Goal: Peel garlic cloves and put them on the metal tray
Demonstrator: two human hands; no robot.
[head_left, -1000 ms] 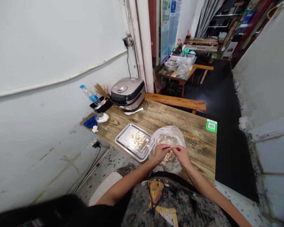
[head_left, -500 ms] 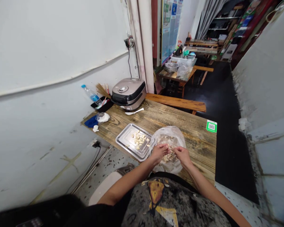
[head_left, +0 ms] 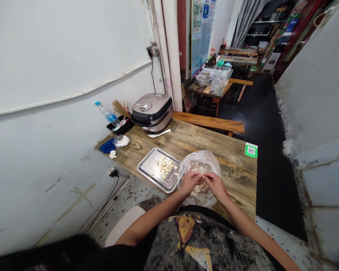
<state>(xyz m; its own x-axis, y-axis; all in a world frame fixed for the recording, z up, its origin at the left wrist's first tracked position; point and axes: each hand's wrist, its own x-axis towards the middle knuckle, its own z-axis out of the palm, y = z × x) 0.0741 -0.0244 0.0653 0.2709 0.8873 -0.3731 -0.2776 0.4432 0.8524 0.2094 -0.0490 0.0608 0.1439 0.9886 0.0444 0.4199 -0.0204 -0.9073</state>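
My left hand (head_left: 190, 182) and my right hand (head_left: 215, 184) meet over an open clear plastic bag (head_left: 199, 162) of unpeeled garlic cloves at the near edge of a wooden table (head_left: 203, 145). Both hands pinch one small pale garlic clove (head_left: 202, 175) between their fingertips. Just left of the bag lies a steel tray (head_left: 150, 165) with several peeled cloves (head_left: 165, 167) on it.
At the table's far left stand a rice cooker (head_left: 152, 111), a white spoon (head_left: 159, 133), a water bottle (head_left: 107, 113), a black holder with chopsticks (head_left: 121, 124), a blue cloth (head_left: 106, 145) and crumpled tissue. A green QR sticker (head_left: 251, 149) marks the right edge. A bench (head_left: 211, 121) runs behind.
Half a second ago the hands were slightly apart and lower in the bag; now their fingertips are together again on a clove above it.
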